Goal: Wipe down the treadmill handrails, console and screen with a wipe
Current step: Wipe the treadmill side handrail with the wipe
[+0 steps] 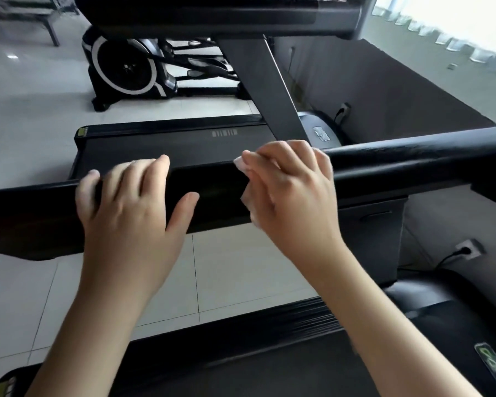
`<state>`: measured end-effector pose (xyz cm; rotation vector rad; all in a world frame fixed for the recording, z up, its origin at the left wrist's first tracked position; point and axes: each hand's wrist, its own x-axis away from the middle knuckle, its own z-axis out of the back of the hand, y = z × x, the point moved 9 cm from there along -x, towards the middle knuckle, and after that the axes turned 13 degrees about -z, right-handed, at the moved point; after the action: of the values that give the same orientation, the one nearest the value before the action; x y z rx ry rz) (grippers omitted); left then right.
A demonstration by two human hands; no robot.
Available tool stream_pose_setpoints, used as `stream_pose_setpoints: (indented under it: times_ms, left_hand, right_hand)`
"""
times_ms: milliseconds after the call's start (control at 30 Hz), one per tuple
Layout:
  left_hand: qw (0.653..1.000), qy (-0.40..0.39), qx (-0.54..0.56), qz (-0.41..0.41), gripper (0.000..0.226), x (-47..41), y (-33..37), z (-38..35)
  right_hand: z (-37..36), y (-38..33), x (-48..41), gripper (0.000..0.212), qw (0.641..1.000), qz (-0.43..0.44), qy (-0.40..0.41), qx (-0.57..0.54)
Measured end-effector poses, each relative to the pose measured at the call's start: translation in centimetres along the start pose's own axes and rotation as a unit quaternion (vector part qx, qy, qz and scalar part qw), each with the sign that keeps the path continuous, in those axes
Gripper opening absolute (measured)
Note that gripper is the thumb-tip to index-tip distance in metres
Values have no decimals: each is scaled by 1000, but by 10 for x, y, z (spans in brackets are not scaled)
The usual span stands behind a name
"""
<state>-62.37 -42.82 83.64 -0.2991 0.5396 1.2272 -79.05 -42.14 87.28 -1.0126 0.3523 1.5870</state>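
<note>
Now wiping handrail (413, 164) | right hand (292, 193) pinches wipe (248, 206) on it, mid-span | left hand (132, 204) spread, resting beside | tip: wrap wipe round, firm pressure, long strokes end to end

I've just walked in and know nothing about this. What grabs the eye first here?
Two bare hands sit on a black handrail that crosses the middle of the view. The right hand holds a white wipe against the rail, and the left hand rests on it alongside. Behind them, at the upper left, stands an exercise machine with a white-ringed wheel.
</note>
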Motion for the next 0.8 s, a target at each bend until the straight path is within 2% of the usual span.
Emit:
stream_pose_setpoints:
  times_ms: [133, 200, 333, 533, 633, 700, 800]
  left_hand:
    - [1000, 6, 3, -1, 59, -1, 1, 0]
    - [1000, 14, 4, -1, 58, 0, 1, 1]
    - [1000, 18, 5, -1, 59, -1, 2, 1]
    - [1000, 21, -1, -6, 58, -1, 2, 1]
    - [1000, 25, -3, -3, 58, 0, 2, 1]
    - [1000, 22, -5, -2, 58, 0, 3, 0]
    - [1000, 20, -7, -3, 59, 0, 3, 0]
  right_hand:
    - [20, 31, 8, 22, 995, -57, 81, 11]
    - [16, 26, 24, 21, 993, -54, 107, -2]
    - [-1, 20, 46, 14, 992, 23, 84, -90]
    - [-8, 49, 58, 11, 981, -60, 20, -186]
    - [-26, 33, 69, 12, 985, -13, -9, -174]
    - [-27, 23, 71, 18, 992, 47, 12, -119]
    - [-17, 27, 70, 11, 990, 93, 35, -100]
